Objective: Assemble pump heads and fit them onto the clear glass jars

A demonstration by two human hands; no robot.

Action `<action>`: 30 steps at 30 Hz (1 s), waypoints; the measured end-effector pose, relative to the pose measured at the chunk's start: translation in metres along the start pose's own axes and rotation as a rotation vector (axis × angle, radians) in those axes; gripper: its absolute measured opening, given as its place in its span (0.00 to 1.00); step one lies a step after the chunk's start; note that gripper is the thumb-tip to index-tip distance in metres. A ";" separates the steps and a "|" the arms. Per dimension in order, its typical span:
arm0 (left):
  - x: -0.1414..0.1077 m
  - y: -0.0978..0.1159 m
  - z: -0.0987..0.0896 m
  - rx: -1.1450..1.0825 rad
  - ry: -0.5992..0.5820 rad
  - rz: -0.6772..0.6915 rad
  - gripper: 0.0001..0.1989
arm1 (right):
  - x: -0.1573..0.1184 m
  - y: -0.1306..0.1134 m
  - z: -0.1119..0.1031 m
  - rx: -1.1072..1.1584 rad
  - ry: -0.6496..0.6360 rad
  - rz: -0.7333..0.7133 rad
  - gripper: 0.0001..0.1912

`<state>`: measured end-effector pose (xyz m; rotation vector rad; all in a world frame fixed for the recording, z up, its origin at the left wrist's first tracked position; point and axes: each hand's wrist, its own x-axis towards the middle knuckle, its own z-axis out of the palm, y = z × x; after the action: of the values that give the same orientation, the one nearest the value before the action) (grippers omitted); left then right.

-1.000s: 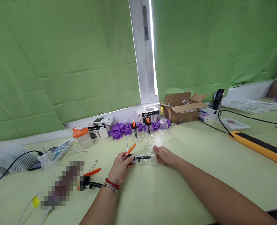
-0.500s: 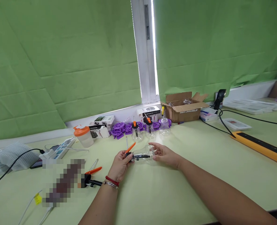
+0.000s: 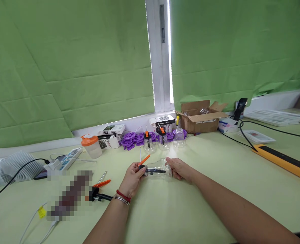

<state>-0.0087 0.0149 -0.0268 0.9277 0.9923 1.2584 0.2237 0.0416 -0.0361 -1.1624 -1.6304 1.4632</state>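
Observation:
My left hand [image 3: 134, 177] is closed around a black cap [image 3: 141, 167] with an orange lever and a thin metal rod sticking up. The cap sits at the neck of a clear bottle [image 3: 156, 166], held on its side, with a black tube showing inside. At the bottle's wide end, my right hand [image 3: 180, 168] grips the base with curled fingers. A second black cap with an orange lever [image 3: 96, 193] and a black tube lies on the table left of my left forearm, which partly hides it.
Two similar clear bottles with orange levers [image 3: 147, 140] and a clear bottle [image 3: 179, 140] stand ahead, before purple plastic parts [image 3: 129, 139]. Behind are an open cardboard box [image 3: 203, 125] and an orange-lidded shaker cup [image 3: 92, 145]. A yellow-black bar [image 3: 284, 162] lies right.
The fingers of my right hand have curled more closely round the bottle's base. The view has shifted slightly; my left hand stays on the cap.

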 end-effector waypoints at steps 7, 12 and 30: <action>-0.001 0.006 0.000 0.007 -0.005 -0.005 0.20 | 0.002 0.002 0.003 -0.040 0.030 0.046 0.37; 0.003 0.005 -0.002 -0.024 0.067 -0.028 0.15 | -0.003 0.001 -0.001 0.011 0.027 -0.204 0.39; 0.002 -0.001 -0.001 -0.014 0.065 -0.053 0.15 | 0.003 0.001 0.003 -0.002 0.045 -0.066 0.27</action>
<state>-0.0094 0.0173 -0.0280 0.8490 1.0514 1.2558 0.2199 0.0430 -0.0376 -1.1239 -1.6245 1.3845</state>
